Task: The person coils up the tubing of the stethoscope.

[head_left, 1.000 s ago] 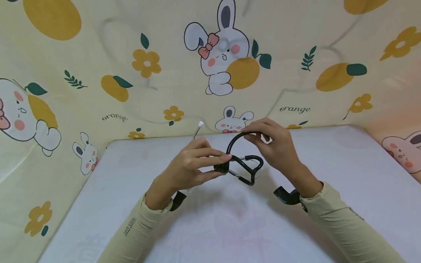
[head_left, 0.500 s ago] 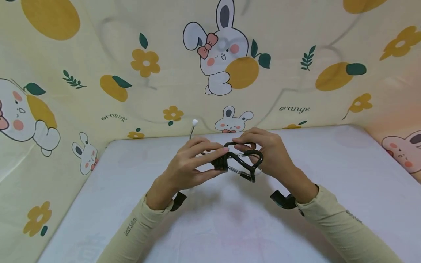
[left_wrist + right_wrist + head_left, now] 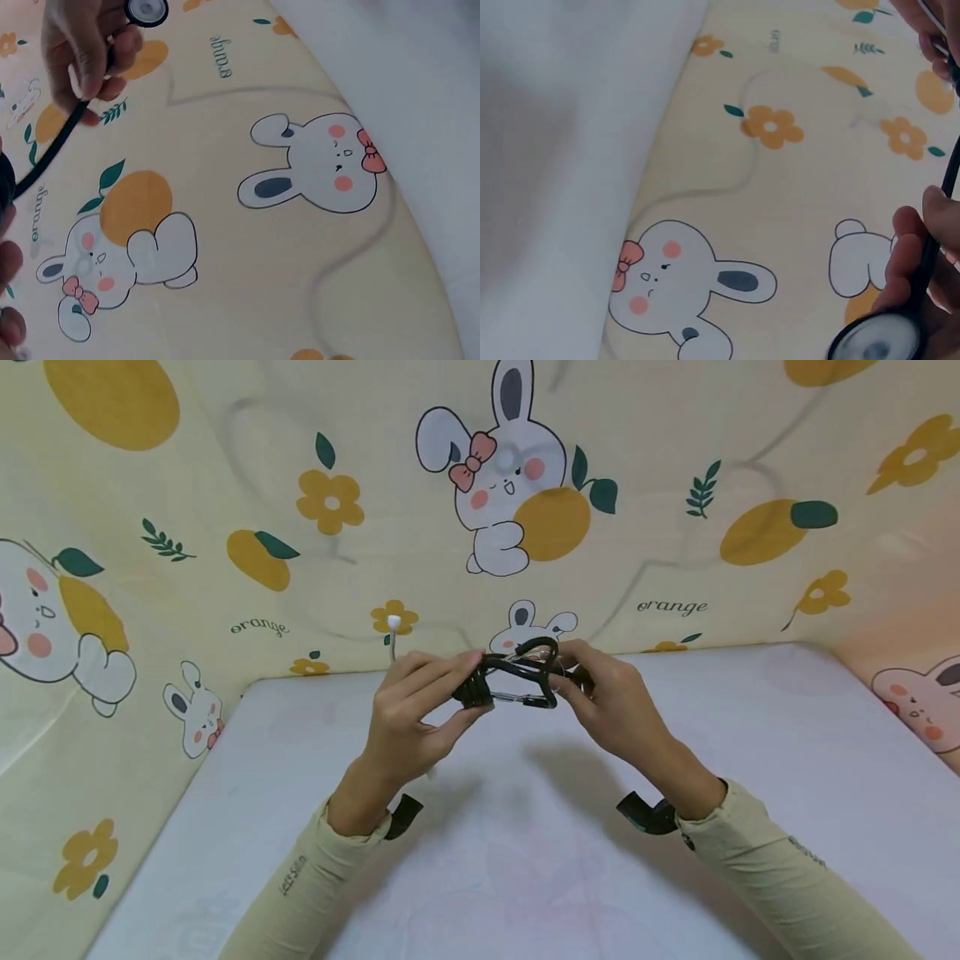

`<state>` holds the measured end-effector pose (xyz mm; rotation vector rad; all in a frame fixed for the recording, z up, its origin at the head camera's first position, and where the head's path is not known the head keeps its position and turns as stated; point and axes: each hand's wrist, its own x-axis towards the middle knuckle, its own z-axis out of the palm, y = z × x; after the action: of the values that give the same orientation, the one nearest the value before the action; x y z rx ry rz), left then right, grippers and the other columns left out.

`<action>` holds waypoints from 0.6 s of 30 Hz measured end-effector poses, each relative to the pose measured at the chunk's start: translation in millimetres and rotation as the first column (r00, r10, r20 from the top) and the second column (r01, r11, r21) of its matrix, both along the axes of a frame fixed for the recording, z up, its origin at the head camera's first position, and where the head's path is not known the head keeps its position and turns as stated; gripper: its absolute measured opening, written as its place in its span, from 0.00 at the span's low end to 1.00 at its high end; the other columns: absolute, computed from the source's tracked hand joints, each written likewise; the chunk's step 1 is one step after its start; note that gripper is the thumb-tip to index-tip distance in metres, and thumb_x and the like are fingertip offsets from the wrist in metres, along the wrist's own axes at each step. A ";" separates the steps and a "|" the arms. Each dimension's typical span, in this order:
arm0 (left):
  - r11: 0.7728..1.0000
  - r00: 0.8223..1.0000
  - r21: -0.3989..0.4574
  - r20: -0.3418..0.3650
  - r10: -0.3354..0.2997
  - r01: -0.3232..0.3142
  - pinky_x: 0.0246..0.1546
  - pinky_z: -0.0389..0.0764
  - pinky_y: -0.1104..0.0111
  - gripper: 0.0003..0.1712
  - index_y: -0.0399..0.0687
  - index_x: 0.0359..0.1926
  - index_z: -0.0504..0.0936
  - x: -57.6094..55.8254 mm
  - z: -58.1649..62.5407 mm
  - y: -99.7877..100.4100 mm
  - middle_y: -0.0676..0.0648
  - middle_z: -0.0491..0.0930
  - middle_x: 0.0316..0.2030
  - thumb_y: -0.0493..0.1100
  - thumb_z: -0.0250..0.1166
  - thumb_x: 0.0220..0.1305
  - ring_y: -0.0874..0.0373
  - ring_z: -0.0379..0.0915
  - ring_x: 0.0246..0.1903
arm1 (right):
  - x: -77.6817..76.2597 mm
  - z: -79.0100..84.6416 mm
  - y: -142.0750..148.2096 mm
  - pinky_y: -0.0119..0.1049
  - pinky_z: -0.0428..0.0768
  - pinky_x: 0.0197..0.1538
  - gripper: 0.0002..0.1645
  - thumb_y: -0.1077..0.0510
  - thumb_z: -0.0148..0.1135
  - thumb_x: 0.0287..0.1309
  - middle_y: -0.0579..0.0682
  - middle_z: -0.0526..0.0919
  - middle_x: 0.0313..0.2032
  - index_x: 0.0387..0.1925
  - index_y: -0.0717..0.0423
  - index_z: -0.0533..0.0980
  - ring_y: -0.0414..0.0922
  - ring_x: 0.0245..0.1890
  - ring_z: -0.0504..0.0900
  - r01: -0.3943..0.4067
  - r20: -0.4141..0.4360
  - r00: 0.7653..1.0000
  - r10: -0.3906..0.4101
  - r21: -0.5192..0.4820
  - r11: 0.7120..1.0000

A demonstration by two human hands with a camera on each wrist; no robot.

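A black stethoscope (image 3: 474,688) is held up over the table between both hands, its tubing wrapped in several turns. My left hand (image 3: 408,718) grips the wrapped bundle between fingers and thumb. A white ear tip (image 3: 393,622) on a metal tube sticks up behind that hand. My right hand (image 3: 615,697) pinches the tubing on the other side, close to the round chest piece (image 3: 877,339) in the right wrist view. Between the hands runs a straight stretch of tubing (image 3: 52,154), seen in the left wrist view. The right palm's inner side is hidden in the head view.
Under the hands lies a white-covered table (image 3: 525,860). A cream backdrop (image 3: 420,552) printed with rabbits, oranges and flowers rises behind it and along the left side. Dark straps or mounts (image 3: 647,814) sit at the wrists.
The right hand has brought its raised loop of tubing down toward the bundle. Both hands then lifted the stethoscope; its metal-and-black end tilted upward, and the ear tip shifted left.
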<state>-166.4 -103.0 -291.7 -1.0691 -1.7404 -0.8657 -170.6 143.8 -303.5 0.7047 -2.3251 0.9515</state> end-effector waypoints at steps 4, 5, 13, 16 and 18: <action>0.998 0.999 0.049 0.029 0.046 -0.047 0.39 0.73 0.61 0.28 0.37 0.52 0.85 -1.5 2.5 -2.5 0.40 0.89 0.41 0.35 0.80 0.45 0.49 0.74 0.36 | -0.3 -0.9 -0.2 0.29 0.76 0.31 0.14 0.62 0.66 0.61 0.47 0.87 0.38 0.49 0.53 0.78 0.38 0.27 0.78 -0.030 0.016 0.999 0.030 -0.002 1.000; 0.997 0.998 0.045 0.035 0.058 -0.059 0.39 0.73 0.62 0.29 0.37 0.52 0.85 -1.7 2.8 -3.2 0.39 0.89 0.41 0.35 0.80 0.45 0.49 0.73 0.36 | 0.2 -1.0 -0.4 0.28 0.76 0.31 0.14 0.62 0.67 0.61 0.46 0.86 0.39 0.48 0.53 0.79 0.37 0.28 0.78 -0.039 0.009 0.999 0.039 0.000 0.999; 0.990 0.986 0.029 0.104 0.131 -0.135 0.42 0.74 0.62 0.30 0.37 0.53 0.84 -2.7 3.0 -6.3 0.41 0.89 0.41 0.37 0.80 0.47 0.48 0.75 0.38 | 5.3 -1.8 -4.2 0.29 0.75 0.30 0.09 0.61 0.71 0.57 0.41 0.85 0.35 0.41 0.51 0.83 0.34 0.27 0.73 -0.118 -0.013 0.993 0.119 0.065 0.991; 0.989 0.979 0.012 0.145 0.145 -0.148 0.43 0.76 0.63 0.30 0.39 0.54 0.84 -2.2 3.9 -8.3 0.42 0.89 0.43 0.38 0.80 0.47 0.48 0.76 0.40 | 5.5 -3.0 -6.0 0.30 0.75 0.31 0.10 0.61 0.71 0.57 0.41 0.85 0.34 0.41 0.50 0.83 0.33 0.28 0.74 -0.152 -0.048 0.986 0.157 0.097 0.984; 0.987 0.974 0.000 0.164 0.157 -0.159 0.44 0.77 0.64 0.31 0.39 0.55 0.84 -2.0 4.5 -9.3 0.43 0.88 0.45 0.39 0.80 0.47 0.48 0.76 0.41 | 6.7 -2.6 -7.0 0.30 0.76 0.31 0.10 0.61 0.72 0.56 0.40 0.86 0.34 0.41 0.50 0.84 0.32 0.28 0.74 -0.178 -0.060 0.981 0.184 0.105 0.979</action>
<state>-168.3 -112.4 -287.1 -0.8567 -1.9250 -0.8837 -163.9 136.8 -306.1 0.9888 -2.2893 0.8790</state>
